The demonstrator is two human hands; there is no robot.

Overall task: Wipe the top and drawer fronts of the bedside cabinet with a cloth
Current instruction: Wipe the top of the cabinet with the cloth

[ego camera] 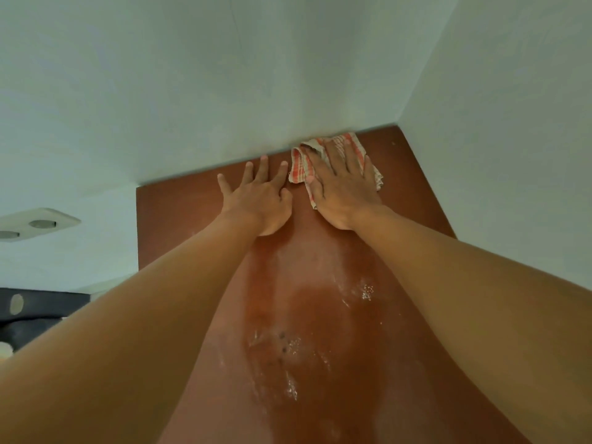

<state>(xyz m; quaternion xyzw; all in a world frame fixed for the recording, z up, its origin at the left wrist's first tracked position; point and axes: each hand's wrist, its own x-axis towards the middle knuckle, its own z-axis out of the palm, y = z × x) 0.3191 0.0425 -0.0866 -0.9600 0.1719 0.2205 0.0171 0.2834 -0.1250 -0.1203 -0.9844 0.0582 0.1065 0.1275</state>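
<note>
At the back edge of the cabinet top point(179, 219), the right hand point(344, 184) presses flat, fingers straight, on the checked cloth point(296, 166), which touches the wall point(224, 75). The left hand point(256, 200) rests beside it, spread and holding nothing. Wet streaks point(288, 347) lie nearer. To wipe well, I think the palm should keep even pressure and pull the cloth through these streaks in overlapping lines.
</note>
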